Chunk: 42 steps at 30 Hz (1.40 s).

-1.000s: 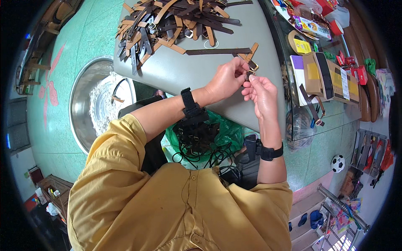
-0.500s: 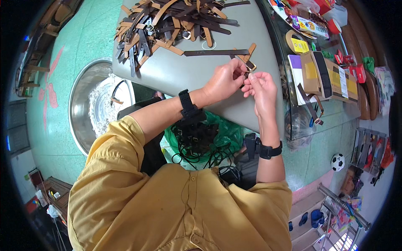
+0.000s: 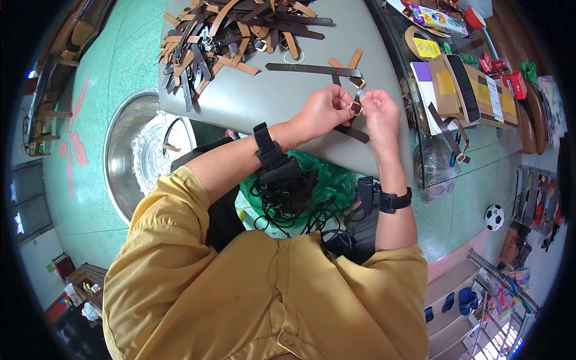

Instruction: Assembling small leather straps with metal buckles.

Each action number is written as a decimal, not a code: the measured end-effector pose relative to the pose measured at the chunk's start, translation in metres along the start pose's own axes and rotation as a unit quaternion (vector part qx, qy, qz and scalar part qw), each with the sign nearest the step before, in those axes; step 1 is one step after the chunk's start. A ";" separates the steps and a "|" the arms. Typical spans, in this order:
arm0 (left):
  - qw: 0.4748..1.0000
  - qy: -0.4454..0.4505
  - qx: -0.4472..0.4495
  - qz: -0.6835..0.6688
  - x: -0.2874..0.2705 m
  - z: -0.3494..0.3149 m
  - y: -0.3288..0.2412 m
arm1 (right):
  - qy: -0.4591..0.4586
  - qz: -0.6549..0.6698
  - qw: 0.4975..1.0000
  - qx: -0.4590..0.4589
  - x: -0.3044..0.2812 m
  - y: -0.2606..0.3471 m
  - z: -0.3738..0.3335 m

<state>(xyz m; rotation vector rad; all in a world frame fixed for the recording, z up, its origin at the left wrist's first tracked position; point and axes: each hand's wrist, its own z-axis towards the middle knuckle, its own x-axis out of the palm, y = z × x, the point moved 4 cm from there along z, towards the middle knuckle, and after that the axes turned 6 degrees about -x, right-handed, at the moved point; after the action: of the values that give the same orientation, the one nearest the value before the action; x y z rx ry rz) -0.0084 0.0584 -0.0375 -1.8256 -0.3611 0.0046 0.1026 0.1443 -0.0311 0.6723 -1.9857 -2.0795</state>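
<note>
Over the front right of the grey table (image 3: 282, 99), my left hand (image 3: 325, 113) pinches a small dark leather strap (image 3: 351, 133) by its gold-coloured buckle (image 3: 356, 108). My right hand (image 3: 383, 114) meets it from the other side, thumb and fingers closed at the buckle. The pinched part is mostly hidden by my fingers. The strap's dark end sticks out below, between my hands. Just beyond them lie a long dark strap (image 3: 312, 69) and crossed tan strap pieces (image 3: 353, 59), with another gold buckle (image 3: 361, 84).
A heap of brown and tan straps (image 3: 240, 36) covers the table's far left. To the left stands a metal basin (image 3: 111, 162). A green plastic bag (image 3: 333, 186) with black straps sits below the table edge. Cardboard boxes (image 3: 507, 105) fill the glass-topped table on the right.
My hands have turned a little, and the gold buckle and the strap's dark end now show between them. The view has shifted slightly.
</note>
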 end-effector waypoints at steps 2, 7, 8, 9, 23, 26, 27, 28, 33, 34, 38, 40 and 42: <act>0.998 0.027 -0.039 0.046 -0.002 0.004 0.009 | 0.051 -0.038 0.998 0.019 -0.006 -0.015 0.007; 0.912 0.060 0.108 0.390 -0.005 0.001 0.023 | 0.098 -0.142 0.983 0.066 -0.022 -0.039 0.017; 0.913 0.062 0.107 0.389 -0.004 0.000 0.025 | 0.097 -0.143 0.983 0.067 -0.021 -0.043 0.017; 0.883 0.048 0.153 0.441 0.000 -0.003 0.024 | 0.085 -0.180 0.980 0.029 -0.021 -0.044 0.018; 0.718 -0.266 0.074 0.639 -0.097 0.022 -0.019 | 0.260 -0.413 0.862 -0.136 -0.004 0.001 -0.054; 0.728 -0.235 0.020 0.644 -0.111 0.027 -0.011 | 0.256 -0.378 0.873 -0.169 -0.008 -0.008 -0.049; 0.734 -0.221 0.041 0.641 -0.112 0.027 -0.011 | 0.253 -0.347 0.883 -0.188 -0.009 -0.008 -0.047; 0.735 -0.217 0.041 0.641 -0.111 0.026 -0.013 | 0.252 -0.348 0.884 -0.184 -0.009 -0.006 -0.045; 0.961 0.025 -0.062 0.270 -0.088 0.026 -0.023 | 0.248 -0.113 0.962 0.016 -0.019 -0.002 -0.033; 0.960 0.027 -0.059 0.271 -0.082 0.020 -0.036 | 0.246 -0.114 0.962 0.015 -0.022 0.004 -0.028; 0.974 0.174 0.008 -0.145 -0.052 -0.001 -0.087 | 0.237 0.182 0.950 0.091 -0.029 0.027 -0.020; 0.960 0.197 0.053 -0.194 -0.043 -0.008 -0.105 | 0.221 0.265 0.934 0.089 -0.028 0.039 -0.023; 0.973 0.080 0.183 -0.114 -0.041 -0.017 -0.124 | 0.233 0.287 0.927 0.066 -0.029 0.039 -0.023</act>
<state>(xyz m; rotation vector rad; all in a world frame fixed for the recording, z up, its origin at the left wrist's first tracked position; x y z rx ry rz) -0.0741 0.0623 0.0765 -1.4020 -0.4244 -0.2210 0.1313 0.1332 0.0125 0.4677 -1.7714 -1.3113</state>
